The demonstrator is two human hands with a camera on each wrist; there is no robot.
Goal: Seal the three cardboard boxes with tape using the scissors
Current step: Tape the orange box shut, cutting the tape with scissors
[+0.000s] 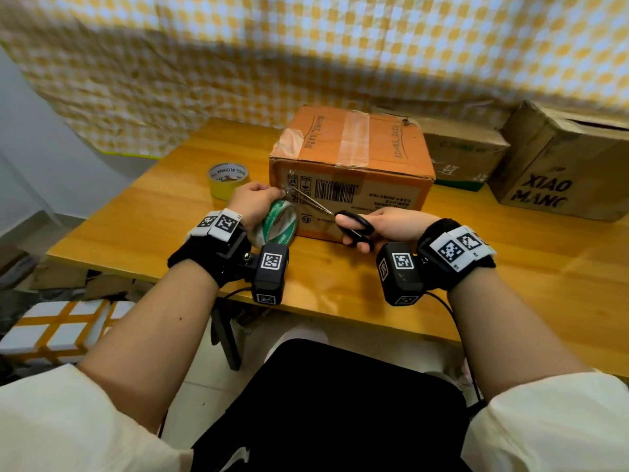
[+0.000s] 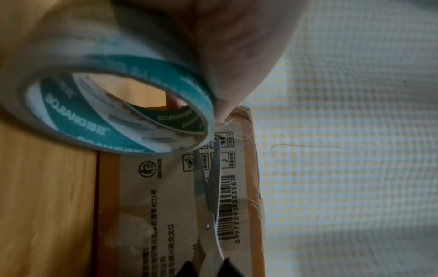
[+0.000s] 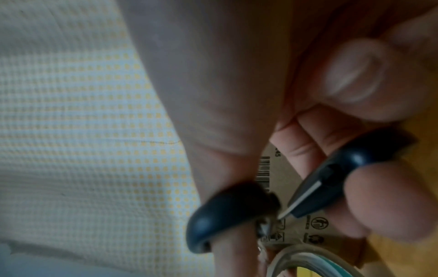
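Observation:
An orange-brown cardboard box (image 1: 354, 155) stands mid-table with clear tape (image 1: 354, 137) across its top. My left hand (image 1: 253, 202) grips a green-and-white tape roll (image 1: 277, 224) against the box's front left corner; a clear strip runs from the roll (image 2: 99, 105) onto the box (image 2: 175, 196). My right hand (image 1: 377, 226) holds black-handled scissors (image 1: 354, 226) with thumb and fingers through the loops (image 3: 227, 209). The blades (image 2: 208, 180) are slightly parted, their tips at the strip beside the roll. Two more cardboard boxes (image 1: 466, 155) (image 1: 565, 165) stand at the right.
A yellow tape roll (image 1: 227, 180) lies on the wooden table (image 1: 153, 212) left of the box. A yellow-checked cloth (image 1: 306, 56) hangs behind. White taped boxes (image 1: 64, 332) sit on the floor at the lower left.

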